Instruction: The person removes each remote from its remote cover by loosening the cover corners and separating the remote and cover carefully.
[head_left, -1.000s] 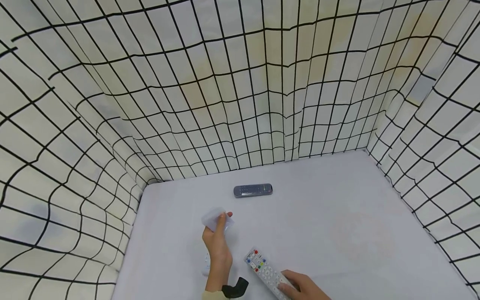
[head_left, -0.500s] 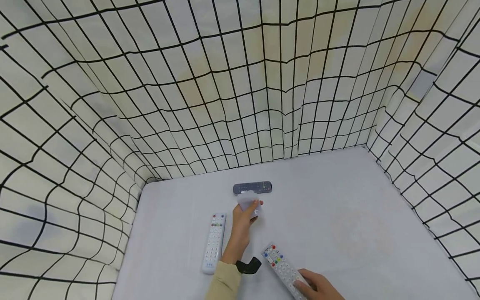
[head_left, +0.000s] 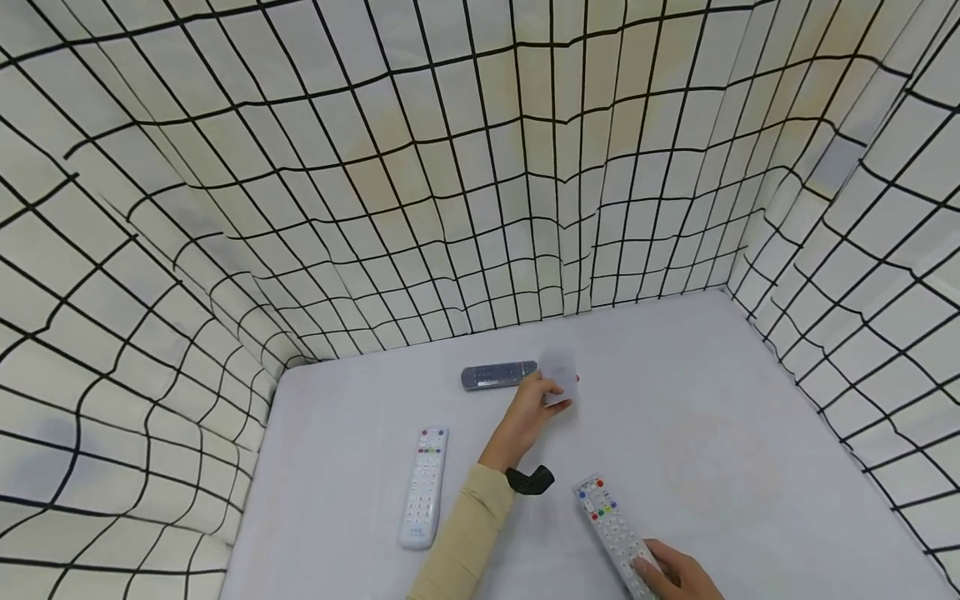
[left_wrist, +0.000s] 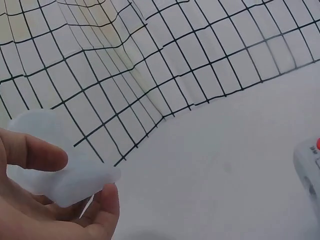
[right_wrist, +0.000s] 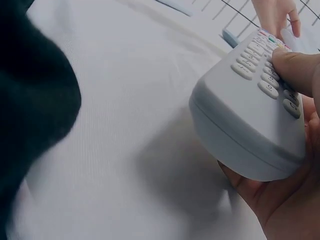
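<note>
My left hand (head_left: 527, 414) reaches toward the back of the table, pinching a translucent whitish piece of soft plastic (head_left: 558, 372) between thumb and fingers. The left wrist view shows this plastic (left_wrist: 75, 182) up close, crumpled and bulging past the fingers; its exact kind I cannot tell. In my right hand (head_left: 678, 575), near the front, a white remote control (head_left: 615, 533) with coloured buttons is gripped, the thumb lying on its keys. A dark remote control (head_left: 491, 376) lies at the back, just left of the plastic and partly behind the left hand.
A second white remote control (head_left: 424, 492) lies lengthwise on the white table (head_left: 337, 467), left of the left forearm. White walls with a black grid pattern (head_left: 450, 183) enclose the table at the back and both sides.
My left hand has moved right and away from me with the plastic, uncovering the white remote on the left. My right hand and its remote have shifted to the right.
</note>
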